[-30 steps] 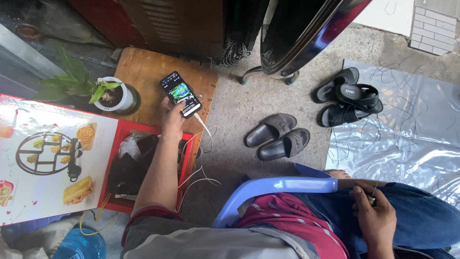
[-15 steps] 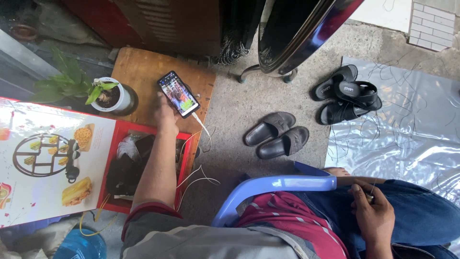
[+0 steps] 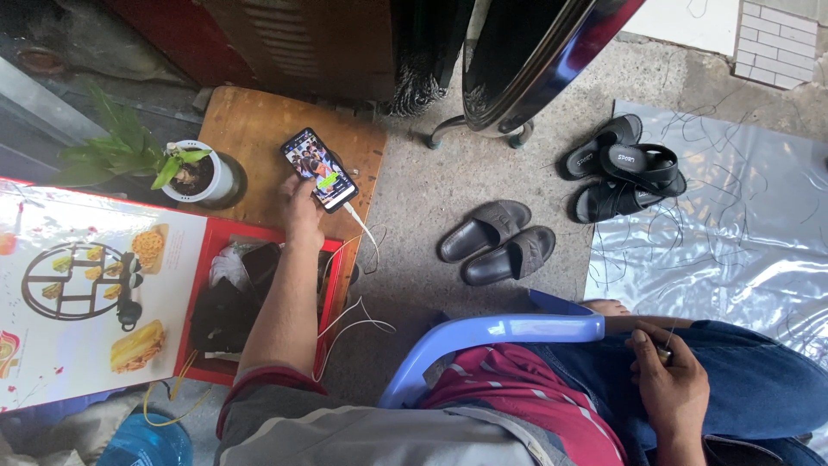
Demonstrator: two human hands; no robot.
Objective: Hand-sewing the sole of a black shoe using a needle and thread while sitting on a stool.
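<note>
My left hand [image 3: 302, 207] reaches out to a black smartphone [image 3: 319, 169] with a lit screen on a low wooden table [image 3: 259, 129]; the fingers grip its near end. A white cable [image 3: 360, 226] runs from the phone down to the floor. My right hand [image 3: 668, 375] rests on my thigh in blue jeans [image 3: 750, 380], its fingers pinched on a small thin object that I cannot make out. I sit on a blue plastic chair [image 3: 492, 332].
A small potted plant [image 3: 194, 173] stands on the table beside the phone. A red box [image 3: 233, 298] of dark items sits under my left arm, next to a printed board [image 3: 86, 285]. Two pairs of sandals [image 3: 500, 242] [image 3: 621, 168] lie on the concrete, with a plastic sheet [image 3: 724, 250] at right.
The picture on the phone's screen has changed, and the phone has shifted slightly under my left hand. My right hand has stayed on my thigh.
</note>
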